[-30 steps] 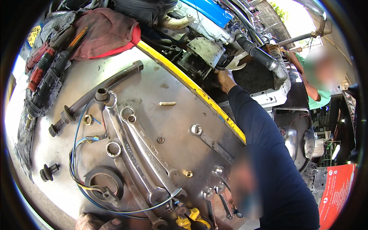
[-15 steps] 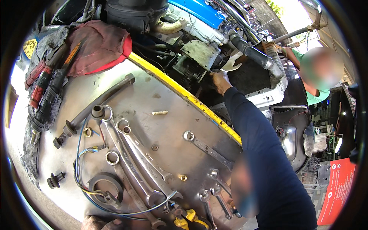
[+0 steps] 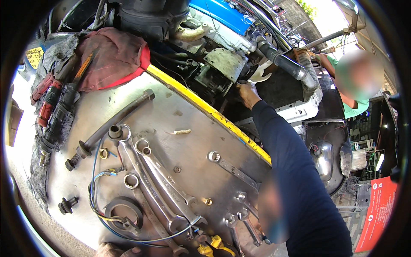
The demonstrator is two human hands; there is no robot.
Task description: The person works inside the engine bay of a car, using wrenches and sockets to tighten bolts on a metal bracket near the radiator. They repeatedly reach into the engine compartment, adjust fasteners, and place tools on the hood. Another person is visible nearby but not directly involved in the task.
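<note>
My right hand (image 3: pixel 248 93) reaches from the lower right in a dark blue sleeve into the engine bay. Its fingers are closed at the lower corner of a flat metal bracket (image 3: pixel 224 61), above a dark, finned engine part (image 3: pixel 212 80). What they grip is too small to tell. Just behind this hand is a pale fan blade (image 3: pixel 260 73). At the bottom edge of the view, my left hand (image 3: pixel 113 250) shows only in part beside the metal panel (image 3: pixel 171 122); most of its fingers are cut off. Nearest to it lie a black tape roll (image 3: pixel 112 210) and a combination wrench (image 3: pixel 156 222).
Several more wrenches (image 3: pixel 233 169), yellow-handled pliers (image 3: pixel 216 245), a long bolt (image 3: pixel 113 124), wiring (image 3: pixel 93 188) and brass nuts (image 3: pixel 207 201) lie on the panel. A yellow edge strip (image 3: pixel 209 112) borders the engine bay. A red cloth (image 3: pixel 109 58) lies far left. Another person (image 3: pixel 357 109) stands right.
The view has shifted slightly, so the panel and tools appear a little lower and further right. My right hand stays at the bracket corner.
</note>
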